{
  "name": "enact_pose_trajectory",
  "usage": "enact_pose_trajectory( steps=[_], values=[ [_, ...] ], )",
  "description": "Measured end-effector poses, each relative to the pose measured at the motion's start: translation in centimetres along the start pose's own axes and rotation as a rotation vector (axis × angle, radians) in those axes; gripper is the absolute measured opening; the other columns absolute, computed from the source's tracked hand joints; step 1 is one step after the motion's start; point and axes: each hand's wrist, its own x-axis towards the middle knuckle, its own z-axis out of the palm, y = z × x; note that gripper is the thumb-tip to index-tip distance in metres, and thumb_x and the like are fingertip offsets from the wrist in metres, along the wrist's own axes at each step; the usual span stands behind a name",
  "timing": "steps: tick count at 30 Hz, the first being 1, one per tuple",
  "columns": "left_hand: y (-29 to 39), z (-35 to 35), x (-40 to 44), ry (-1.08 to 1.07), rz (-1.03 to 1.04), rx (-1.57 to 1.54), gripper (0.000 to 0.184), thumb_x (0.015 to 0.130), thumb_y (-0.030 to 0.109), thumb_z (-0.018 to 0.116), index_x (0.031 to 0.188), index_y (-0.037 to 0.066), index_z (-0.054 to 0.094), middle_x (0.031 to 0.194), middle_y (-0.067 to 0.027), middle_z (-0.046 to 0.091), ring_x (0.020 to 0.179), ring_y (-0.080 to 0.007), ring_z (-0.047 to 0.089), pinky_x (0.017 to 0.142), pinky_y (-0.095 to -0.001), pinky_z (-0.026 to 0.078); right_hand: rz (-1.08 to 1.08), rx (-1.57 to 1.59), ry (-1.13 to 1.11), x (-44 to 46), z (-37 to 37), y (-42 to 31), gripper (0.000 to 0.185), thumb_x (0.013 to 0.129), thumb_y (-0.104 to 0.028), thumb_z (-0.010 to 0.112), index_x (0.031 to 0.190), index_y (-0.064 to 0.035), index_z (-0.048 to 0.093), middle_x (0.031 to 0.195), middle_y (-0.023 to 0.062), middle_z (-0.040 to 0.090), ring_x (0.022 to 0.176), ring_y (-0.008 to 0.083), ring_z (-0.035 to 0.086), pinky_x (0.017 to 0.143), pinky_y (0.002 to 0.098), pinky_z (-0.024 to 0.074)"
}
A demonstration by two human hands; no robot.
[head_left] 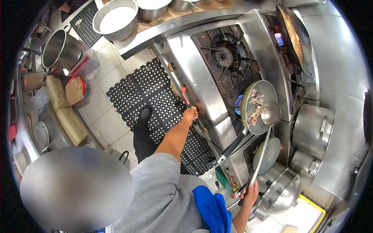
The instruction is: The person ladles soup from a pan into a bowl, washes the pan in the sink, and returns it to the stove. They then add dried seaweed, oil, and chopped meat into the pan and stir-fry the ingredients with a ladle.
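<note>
My left hand (pixel 190 114) is closed at the stove's front rail, its fingers around a brass-coloured gas valve that is mostly covered. A red valve handle (pixel 184 91) sits just beyond it. In my right hand (pixel 250 191) is the long handle of a metal ladle (pixel 271 113). The ladle's bowl rests inside a frying pan (pixel 274 92), beside chopped browned meat (pixel 255 98). Blue flame (pixel 239 104) shows at the pan's left edge. The pan's black handle (pixel 233 147) points toward me, with neither hand on it.
A second pan (pixel 268 155) sits nearer on the stove, beside lidded steel pots (pixel 285 190). An unlit burner (pixel 224 56) lies farther along. Large pots (pixel 314 124) stand on the right. A perforated black mat (pixel 155 89) covers the floor; a counter holds bowls (pixel 115 19).
</note>
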Motion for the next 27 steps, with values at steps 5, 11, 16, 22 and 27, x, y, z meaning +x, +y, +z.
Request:
enact_pose_trajectory(
  steps=[5,11,16,22,27],
  values=[
    [-0.3,-0.1,0.5,-0.010,0.002,-0.053,0.028,0.092,0.030,0.057,0.100,0.004,0.059,0.088,-0.0064,0.059,0.076,-0.0179,0.060,0.069,-0.0308,0.056,0.039,0.022,0.006,0.0,0.2,-0.3,0.045,0.094,-0.021,0.050,0.135,-0.0038,0.040,0.057,0.0016,0.046,0.036,0.0100,0.040,0.032,0.0235,0.0334],
    [-0.4,-0.2,0.8,-0.008,-0.007,-0.056,0.028,0.092,0.030,0.057,0.098,0.003,0.058,0.089,-0.0061,0.058,0.076,-0.0189,0.061,0.071,-0.0311,0.056,-0.004,-0.005,-0.016,0.1,0.1,0.2,0.045,0.096,-0.024,0.048,0.134,-0.0029,0.039,0.055,0.0021,0.047,0.036,0.0090,0.040,0.032,0.0226,0.0324],
    [0.4,0.0,0.0,0.006,-0.034,-0.037,0.032,0.092,0.030,0.058,0.105,0.001,0.057,0.092,-0.0083,0.059,0.078,-0.0194,0.061,0.071,-0.0310,0.056,0.009,0.043,-0.003,0.1,0.3,0.1,0.043,0.095,-0.020,0.049,0.134,-0.0032,0.040,0.058,0.0022,0.047,0.036,0.0100,0.041,0.033,0.0235,0.0337],
    [0.1,-0.2,0.2,-0.010,-0.039,0.007,0.038,0.092,0.033,0.057,0.112,0.000,0.055,0.097,-0.0100,0.059,0.082,-0.0198,0.062,0.071,-0.0322,0.055,0.017,0.039,-0.009,0.1,0.3,0.1,0.043,0.095,-0.020,0.049,0.134,-0.0025,0.040,0.058,0.0026,0.048,0.036,0.0101,0.040,0.033,0.0234,0.0336],
    [1.1,-1.2,-2.1,-0.080,-0.002,0.232,0.051,0.090,0.050,0.050,0.114,0.006,0.056,0.104,-0.0066,0.058,0.091,-0.0212,0.059,0.075,-0.0367,0.050,0.005,0.051,0.038,0.4,0.4,-0.3,0.043,0.096,-0.020,0.049,0.134,-0.0018,0.040,0.057,0.0028,0.047,0.036,0.0101,0.040,0.034,0.0237,0.0334]
  ],
)
